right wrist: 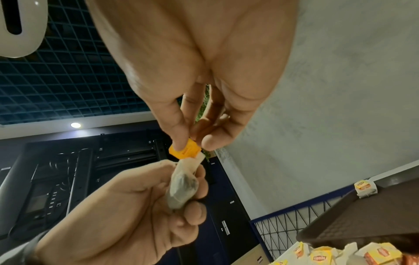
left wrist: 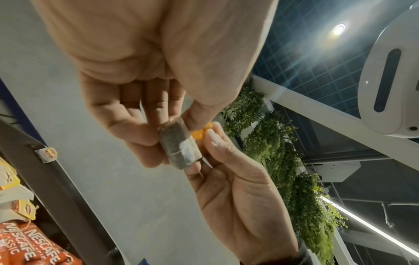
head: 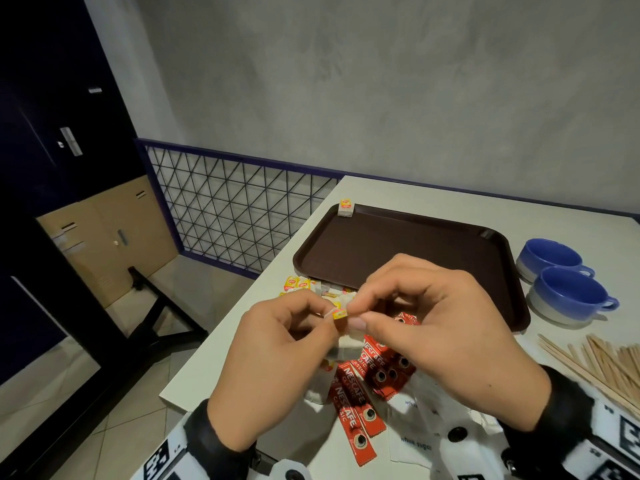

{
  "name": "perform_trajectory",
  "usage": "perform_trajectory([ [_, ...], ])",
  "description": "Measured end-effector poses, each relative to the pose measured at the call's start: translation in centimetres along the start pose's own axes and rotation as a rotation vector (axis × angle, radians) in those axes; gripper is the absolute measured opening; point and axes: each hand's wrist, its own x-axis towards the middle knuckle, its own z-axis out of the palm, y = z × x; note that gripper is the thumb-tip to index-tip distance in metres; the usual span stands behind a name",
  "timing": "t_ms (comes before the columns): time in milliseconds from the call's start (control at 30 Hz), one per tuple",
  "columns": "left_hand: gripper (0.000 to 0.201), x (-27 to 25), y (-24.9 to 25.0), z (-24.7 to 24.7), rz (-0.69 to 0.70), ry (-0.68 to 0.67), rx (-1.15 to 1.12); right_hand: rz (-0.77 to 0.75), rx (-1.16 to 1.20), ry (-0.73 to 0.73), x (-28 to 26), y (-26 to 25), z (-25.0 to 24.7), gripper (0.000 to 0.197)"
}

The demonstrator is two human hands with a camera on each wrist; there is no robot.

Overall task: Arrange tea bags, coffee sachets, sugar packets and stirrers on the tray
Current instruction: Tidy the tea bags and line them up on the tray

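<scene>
Both hands are pinching one tea bag (right wrist: 182, 188): left hand (head: 273, 368) gripping the pouch, right hand (head: 446, 341) its yellow tag (right wrist: 184, 148). Next, it likely needs carrying to the brown tray (head: 398, 244), upper centre.

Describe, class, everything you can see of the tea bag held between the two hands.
The tea bag is a small pouch of thin whitish paper, dark leaves showing through it, with a yellow tag at its top. It hangs above the table, lifted clear of the pile. The left hand holds the pouch in its fingertips; the right hand pinches the tag between thumb and finger.
</scene>
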Motion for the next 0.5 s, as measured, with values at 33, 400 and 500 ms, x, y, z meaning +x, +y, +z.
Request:
perform_trajectory([
  [33,0.015,-0.02,0.01,-0.12,0.000,0.002,-0.007,0.003,-0.004,-0.013,-0.08,0.01,0.03,0.022],
  [400,0.023,0.34,-0.54,-0.23,-0.052,-0.025,-0.333,0.029,-0.111,-0.043,-0.31,0.23,-0.04,0.021],
  [500,0.023,0.35,-0.60,-0.34,-0.045,-0.010,-0.339,0.024,-0.094,-0.032,-0.28,0.23,-0.05,0.021],
])
